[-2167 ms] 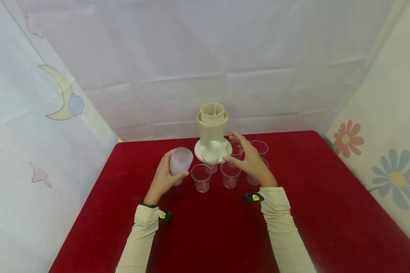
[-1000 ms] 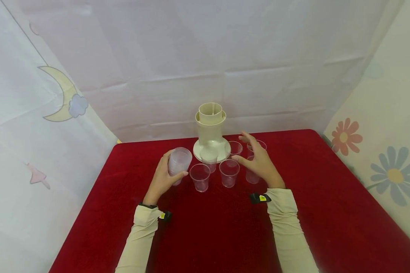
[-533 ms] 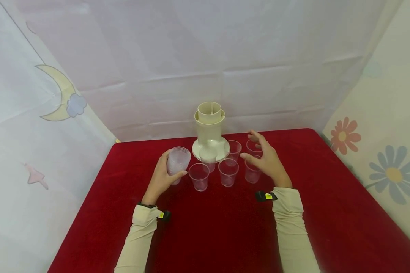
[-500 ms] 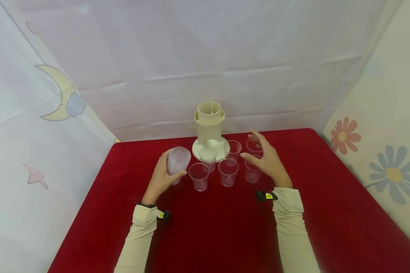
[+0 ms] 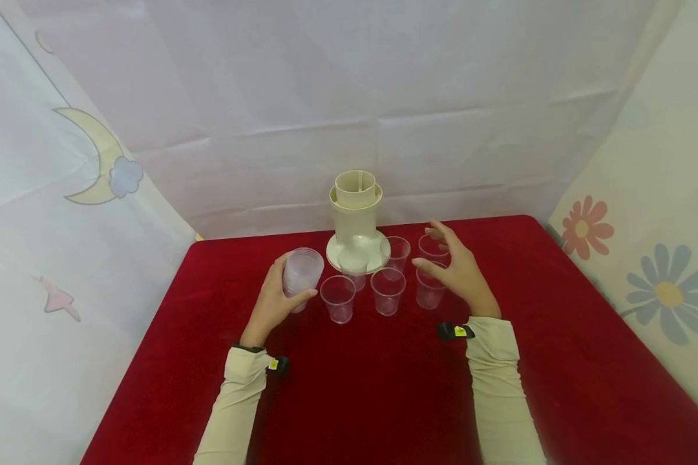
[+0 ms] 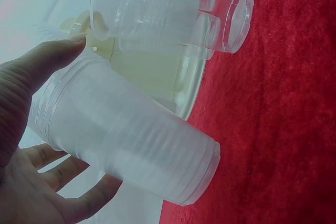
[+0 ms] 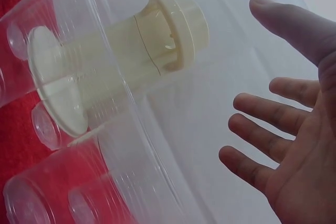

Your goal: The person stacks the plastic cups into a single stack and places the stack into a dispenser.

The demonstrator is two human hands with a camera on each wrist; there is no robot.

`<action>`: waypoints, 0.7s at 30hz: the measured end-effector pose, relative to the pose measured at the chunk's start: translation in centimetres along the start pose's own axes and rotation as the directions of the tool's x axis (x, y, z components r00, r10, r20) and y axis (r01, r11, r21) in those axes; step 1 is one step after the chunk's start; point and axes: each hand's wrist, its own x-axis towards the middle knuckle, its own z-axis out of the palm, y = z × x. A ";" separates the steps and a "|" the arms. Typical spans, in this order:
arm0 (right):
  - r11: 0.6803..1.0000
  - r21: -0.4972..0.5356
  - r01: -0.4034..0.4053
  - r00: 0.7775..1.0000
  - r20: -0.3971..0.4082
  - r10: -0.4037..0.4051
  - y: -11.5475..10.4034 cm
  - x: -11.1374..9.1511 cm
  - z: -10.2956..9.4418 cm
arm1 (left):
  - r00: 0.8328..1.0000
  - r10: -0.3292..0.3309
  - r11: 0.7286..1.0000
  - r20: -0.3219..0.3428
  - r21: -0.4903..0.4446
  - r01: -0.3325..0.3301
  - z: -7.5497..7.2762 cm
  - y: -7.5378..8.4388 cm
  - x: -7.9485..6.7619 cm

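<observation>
Stack of nested clear cups (image 5: 302, 278) at the left end of six single clear cups (image 5: 388, 301) on the red table (image 5: 360, 387). I see its mouth facing up and its long axis roughly upright; in the left wrist view the axis runs obliquely, rims at upper left, base at lower right. Whether the base touches the table I cannot tell. The left hand (image 5: 272, 302) grips the stack, thumb and fingers curved round it. The right hand (image 5: 462, 271), well apart from the left, holds nothing; its fingers are spread near the rightmost cups. Behind the cups stands an upright cream cylinder (image 5: 356, 223) on a round base (image 5: 378, 254). Each black wrist unit (image 5: 445, 332) shows me a yellow label (image 5: 460, 332), its marking too small to read.
</observation>
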 end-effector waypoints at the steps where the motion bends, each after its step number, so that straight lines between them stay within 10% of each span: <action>1: 1.000 -0.003 -0.001 1.000 0.000 0.001 0.0 0.0 0.0 | 1.000 -0.002 1.000 0.002 0.000 0.002 0.0 0.0 0.0; 21: 0.997 -0.019 -0.076 0.996 0.040 0.077 1.3 -0.5 -1.4 | 1.000 -0.018 1.000 0.005 0.006 0.018 0.0 0.1 0.1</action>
